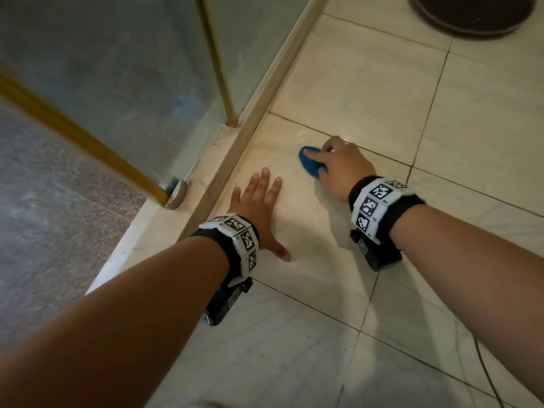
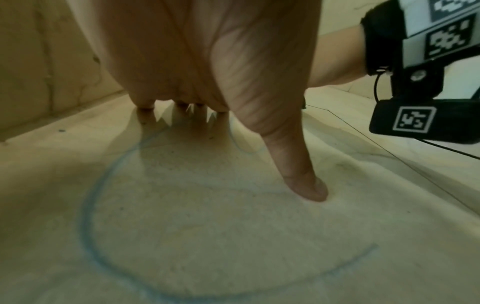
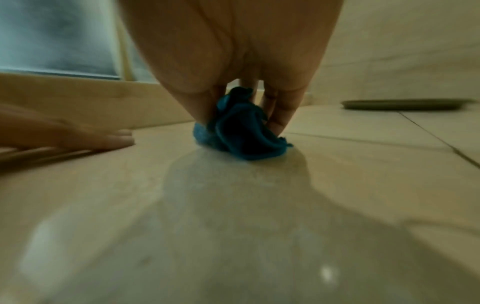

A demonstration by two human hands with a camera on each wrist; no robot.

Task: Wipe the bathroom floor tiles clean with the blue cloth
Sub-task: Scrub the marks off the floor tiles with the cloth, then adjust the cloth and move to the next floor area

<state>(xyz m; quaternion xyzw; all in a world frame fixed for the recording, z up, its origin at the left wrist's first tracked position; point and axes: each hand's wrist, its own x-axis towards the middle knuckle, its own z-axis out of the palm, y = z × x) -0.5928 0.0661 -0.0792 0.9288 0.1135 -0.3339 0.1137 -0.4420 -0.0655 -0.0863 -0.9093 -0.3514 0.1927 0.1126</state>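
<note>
A small bunched blue cloth (image 1: 309, 162) lies on the cream floor tiles (image 1: 368, 92) near the shower kerb. My right hand (image 1: 329, 160) grips it, fingers curled round the cloth (image 3: 241, 131) and pressing it down on the tile. To its left my left hand (image 1: 260, 201) lies flat on the floor with fingers spread and holds nothing. In the left wrist view the left hand's thumb (image 2: 306, 181) and fingertips press on the tile, inside a curved blue line (image 2: 88, 205) drawn on the floor.
A raised cream kerb (image 1: 235, 148) and a glass shower screen with a gold frame (image 1: 217, 69) border the floor on the left. A door roller (image 1: 175, 194) sits on the kerb. A dark round object (image 1: 471, 16) stands at the far right. A thin cable (image 1: 485, 375) trails at the lower right.
</note>
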